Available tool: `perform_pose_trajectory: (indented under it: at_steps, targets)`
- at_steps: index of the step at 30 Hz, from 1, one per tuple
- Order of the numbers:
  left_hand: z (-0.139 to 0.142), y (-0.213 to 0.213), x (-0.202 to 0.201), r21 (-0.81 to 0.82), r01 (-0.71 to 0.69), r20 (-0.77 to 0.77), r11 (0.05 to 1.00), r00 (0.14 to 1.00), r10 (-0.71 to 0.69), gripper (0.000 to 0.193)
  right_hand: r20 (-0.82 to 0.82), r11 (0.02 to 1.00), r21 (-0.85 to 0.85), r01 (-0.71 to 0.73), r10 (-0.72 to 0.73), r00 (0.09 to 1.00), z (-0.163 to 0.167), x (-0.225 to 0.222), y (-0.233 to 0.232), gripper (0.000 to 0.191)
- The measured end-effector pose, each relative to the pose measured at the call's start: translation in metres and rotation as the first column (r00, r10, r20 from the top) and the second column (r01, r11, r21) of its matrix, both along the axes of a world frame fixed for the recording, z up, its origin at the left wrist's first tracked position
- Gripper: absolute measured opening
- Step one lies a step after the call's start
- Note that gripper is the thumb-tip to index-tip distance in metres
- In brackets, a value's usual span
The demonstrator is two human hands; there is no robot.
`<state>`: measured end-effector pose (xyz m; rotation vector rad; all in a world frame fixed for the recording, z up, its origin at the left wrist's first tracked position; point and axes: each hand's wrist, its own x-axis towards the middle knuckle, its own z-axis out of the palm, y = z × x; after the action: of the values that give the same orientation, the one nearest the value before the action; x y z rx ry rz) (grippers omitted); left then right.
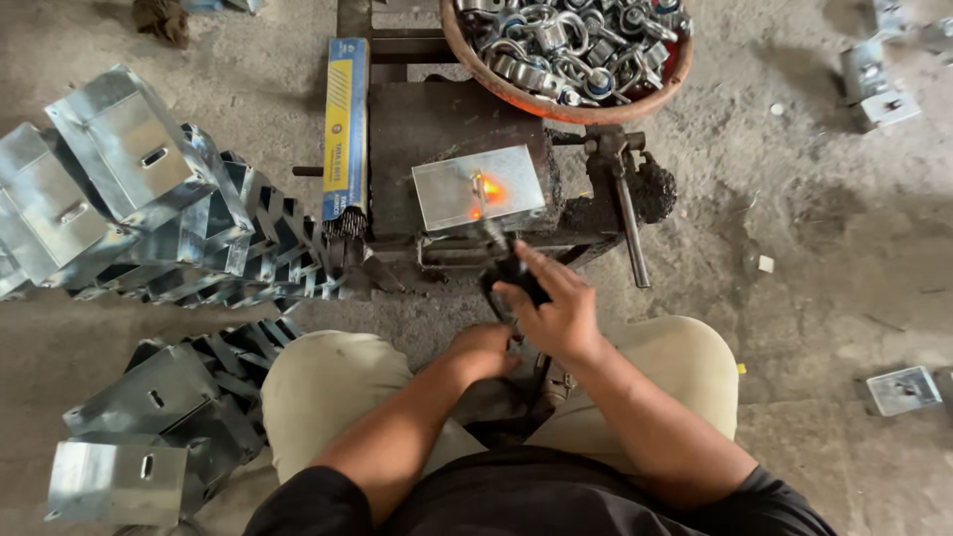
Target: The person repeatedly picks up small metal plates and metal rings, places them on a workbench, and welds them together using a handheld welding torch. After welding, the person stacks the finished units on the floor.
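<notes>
Right hand (556, 308) clenched round holder (508, 266), left hand (483, 349) fisted beneath: best kept steady, rod tip on plate (476, 189) at the glow.

At the left lie stacked bent metal brackets (149, 199), and more of them (149, 427) lower down. A round basin (596, 111) full of metal rings stands at the top. A blue-yellow long box (344, 129) lies beside the workbench

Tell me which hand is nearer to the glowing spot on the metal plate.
The right hand. It grips the black electrode holder just below the metal plate, with the rod reaching the glowing spot. The left hand sits lower, closer to the knees.
</notes>
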<state>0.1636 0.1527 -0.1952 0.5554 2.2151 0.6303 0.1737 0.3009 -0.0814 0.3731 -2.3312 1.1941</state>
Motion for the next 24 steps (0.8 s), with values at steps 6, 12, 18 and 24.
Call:
perform_pose_trajectory:
  at_steps: [6, 12, 18, 24]
  targets:
    - [0.000, -0.012, -0.012, -0.081, 0.035, 0.060, 0.996, 0.998, -0.031, 0.065, -0.032, 0.983, 0.184, -0.026, 0.033, 0.999, 0.007, -0.004, -0.040, 0.052]
    - [-0.024, -0.015, -0.013, -0.023, 0.017, 0.058, 1.000, 0.998, -0.016, 0.064, -0.017, 0.978, 0.208, 0.014, -0.010, 1.000, 0.004, -0.010, -0.060, 0.052]
    - [-0.053, -0.018, -0.010, 0.074, 0.059, -0.046, 0.996, 0.997, -0.056, 0.067, -0.045, 0.955, 0.296, 0.033, -0.021, 0.999, 0.007, -0.014, -0.073, 0.054]
    - [-0.053, -0.023, -0.012, 0.174, 0.111, -0.085, 0.978, 0.992, -0.098, 0.065, -0.007, 0.960, 0.278, 0.028, -0.027, 1.000, 0.010, -0.012, -0.080, 0.052]
